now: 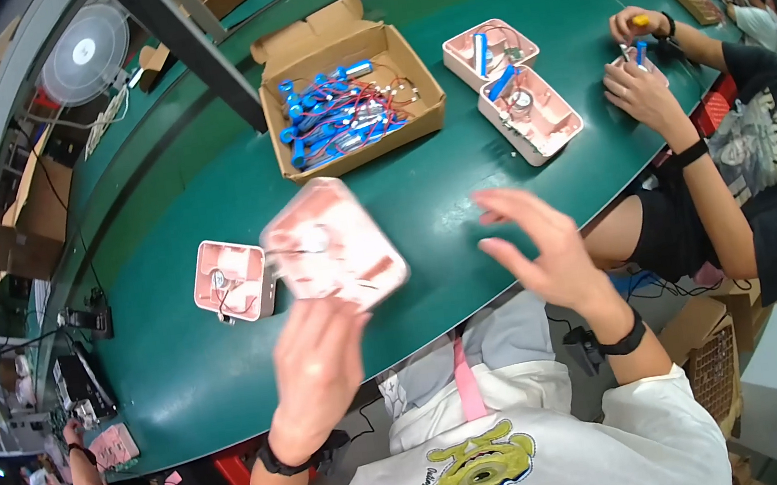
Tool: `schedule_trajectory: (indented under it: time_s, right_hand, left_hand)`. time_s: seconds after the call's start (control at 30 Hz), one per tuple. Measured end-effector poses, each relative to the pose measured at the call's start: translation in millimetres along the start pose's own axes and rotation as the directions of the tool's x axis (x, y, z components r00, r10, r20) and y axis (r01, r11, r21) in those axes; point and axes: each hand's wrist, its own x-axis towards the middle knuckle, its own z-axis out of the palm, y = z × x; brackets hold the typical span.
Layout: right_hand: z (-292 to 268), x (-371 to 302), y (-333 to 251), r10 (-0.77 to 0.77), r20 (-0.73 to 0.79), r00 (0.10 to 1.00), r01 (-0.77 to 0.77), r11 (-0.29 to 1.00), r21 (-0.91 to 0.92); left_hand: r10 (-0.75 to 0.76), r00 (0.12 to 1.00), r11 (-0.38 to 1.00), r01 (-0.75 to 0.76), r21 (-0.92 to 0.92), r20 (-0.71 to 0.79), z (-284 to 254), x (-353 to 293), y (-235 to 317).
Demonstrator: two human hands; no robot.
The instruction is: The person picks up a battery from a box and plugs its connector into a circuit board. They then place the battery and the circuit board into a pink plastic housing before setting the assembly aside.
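Housing (335, 239), gripped by its near edge in my left hand (316, 346), shows no blue cell through the blur, so I judge it not yet fitted, while beyond my empty, loosely spread right hand (549, 247) two pink shells (559, 117) already carry blue cells (481, 54), and the box (421, 127) ahead holds plenty more.

The left hand (314, 363) is closed in a grip, fingers bent; the right hand (553, 256) hovers, thumb and fingers spread apart leftward; both forearms (641, 359) reach forward.
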Motion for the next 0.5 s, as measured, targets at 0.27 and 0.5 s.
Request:
schedule_trajectory:
  time_s: [0.27,0.5]
  right_hand:
    - [31.7,22.4,-8.8,-0.059,0.116,0.991,0.066,0.996,-0.06]
    - [29.7,28.7,-8.7,0.104,0.258,0.961,-0.094,0.994,-0.053]
  left_hand:
    - [0.214,0.919,0.968,-0.154,-0.197,0.331,63.2,-8.7,3.0]
    - [0.221,0.969,0.898,-0.157,-0.41,0.113,52.5,15.4,-36.9]
